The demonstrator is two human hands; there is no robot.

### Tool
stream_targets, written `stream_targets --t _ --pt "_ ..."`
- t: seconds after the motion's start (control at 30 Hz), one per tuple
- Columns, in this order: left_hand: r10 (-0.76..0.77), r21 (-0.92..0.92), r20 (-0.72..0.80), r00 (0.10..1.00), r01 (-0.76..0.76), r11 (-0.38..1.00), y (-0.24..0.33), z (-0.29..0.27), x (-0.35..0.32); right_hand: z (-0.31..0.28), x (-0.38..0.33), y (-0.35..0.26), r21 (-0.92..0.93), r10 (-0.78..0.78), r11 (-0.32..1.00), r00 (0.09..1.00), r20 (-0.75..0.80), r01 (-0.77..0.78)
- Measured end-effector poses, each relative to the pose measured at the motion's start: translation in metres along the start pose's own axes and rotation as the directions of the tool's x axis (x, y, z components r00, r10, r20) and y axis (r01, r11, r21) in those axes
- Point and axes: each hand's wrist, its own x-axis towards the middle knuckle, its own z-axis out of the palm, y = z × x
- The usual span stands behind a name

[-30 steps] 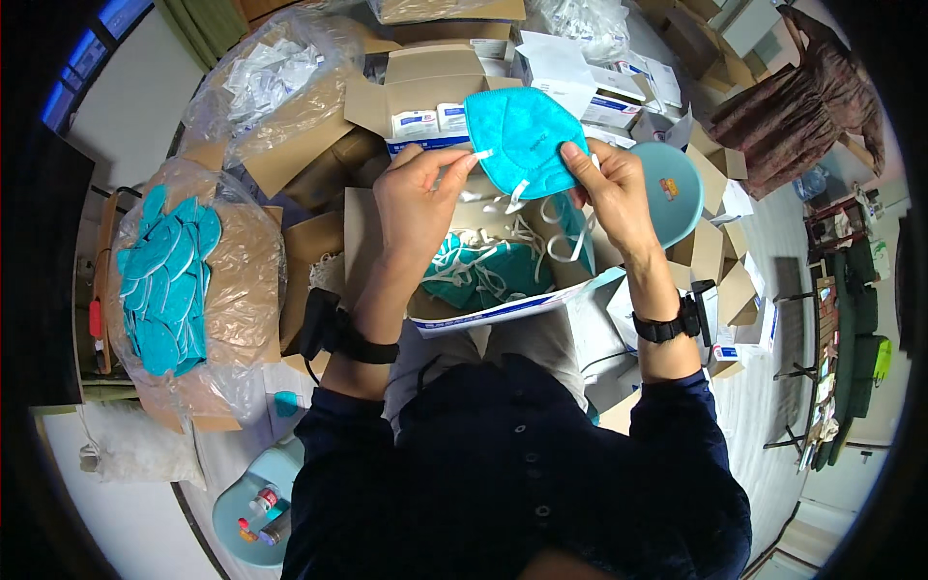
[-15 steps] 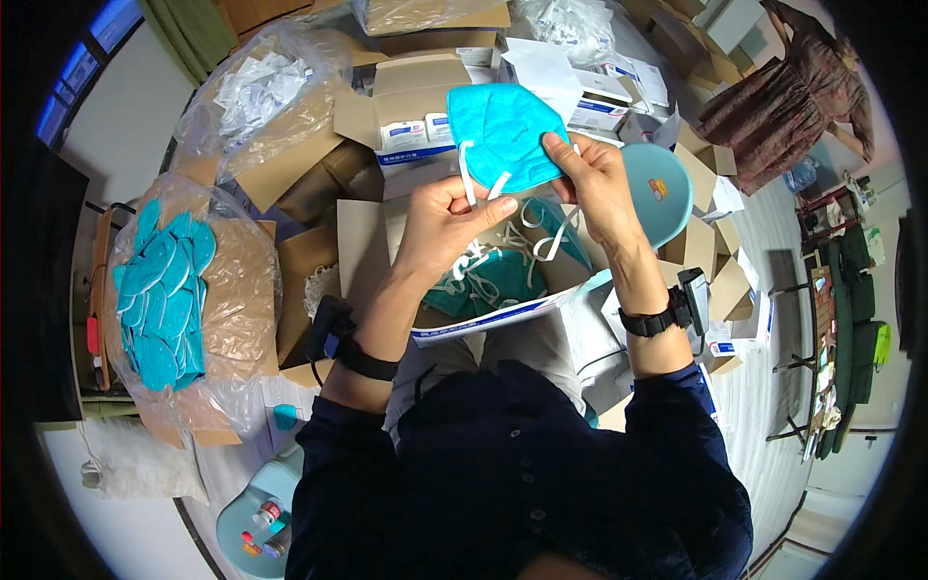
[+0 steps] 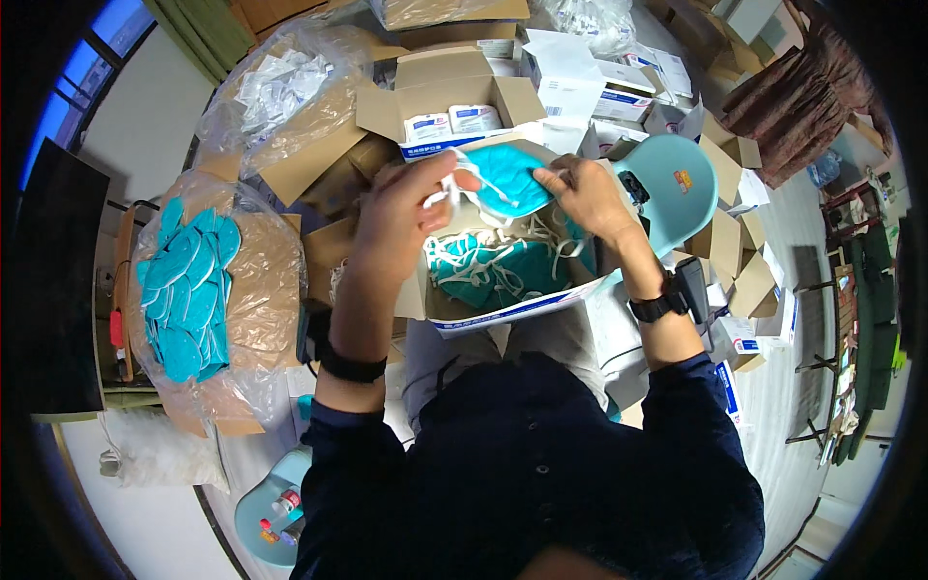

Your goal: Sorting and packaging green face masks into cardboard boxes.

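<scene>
A turquoise face mask (image 3: pixel 509 182) with white straps is held above an open white box in front of me. My right hand (image 3: pixel 592 201) pinches its right edge between thumb and fingers. At the mask's left side, my left hand (image 3: pixel 418 198) is smeared by motion, its fingers curled at the white straps (image 3: pixel 447 193). Beneath both hands, the white box (image 3: pixel 522 316) holds more turquoise masks (image 3: pixel 503 274) with tangled white straps lying on top. A black band with a small device circles each of my wrists.
To the left, turquoise masks (image 3: pixel 188 290) are heaped on a plastic-covered carton (image 3: pixel 266 300). An open carton with white packets (image 3: pixel 474 119) stands beyond the box. A light blue stool (image 3: pixel 681 208) is at the right; another stool (image 3: pixel 253 512) with small bottles is at lower left.
The mask has come down and been tilted, with its straps now in front of it. My left hand has moved left and up; my right hand has lowered slightly. The view has shifted.
</scene>
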Motion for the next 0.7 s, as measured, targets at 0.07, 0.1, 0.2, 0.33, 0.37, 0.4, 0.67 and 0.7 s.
stream_targets --t 0.07,0.1,0.2,0.33,0.37,0.4,0.67,0.7 --pt "-0.214 -0.239 0.061 0.975 0.222 0.945 -0.006 0.005 0.006 -0.010 -0.005 -0.026 -0.166 0.049 0.985 0.999 -0.008 -0.050" --pt "-0.274 -0.272 0.076 0.959 0.285 0.919 -0.007 0.006 0.007 -0.014 -0.008 -0.036 0.054 -0.037 0.998 0.999 0.011 0.036" --pt "-0.354 -0.301 0.203 0.913 0.402 0.865 -0.019 0.005 0.014 -0.019 -0.014 -0.052 0.665 -0.285 0.722 0.958 0.038 0.189" --pt "-0.377 -0.307 0.129 0.917 0.399 0.864 -0.019 0.023 0.014 -0.001 -0.015 -0.066 0.822 -0.346 0.560 0.931 0.114 0.107" --pt "-0.349 -0.190 0.157 0.924 0.375 0.907 -0.019 0.022 0.013 0.000 -0.015 -0.063 0.773 -0.352 0.621 0.928 0.125 0.131" --pt "-0.324 -0.072 0.188 0.927 0.342 0.937 -0.019 0.021 0.013 0.000 -0.015 -0.060 0.719 -0.357 0.677 0.924 0.136 0.156" --pt "-0.258 -0.080 0.293 0.921 0.292 0.953 -0.029 0.023 0.009 -0.006 -0.020 -0.053 0.675 -0.246 0.728 0.964 0.097 0.118" --pt "-0.250 -0.111 0.294 0.922 0.293 0.950 -0.029 0.027 0.008 -0.005 -0.021 -0.051 0.696 -0.237 0.706 0.970 0.059 0.130"
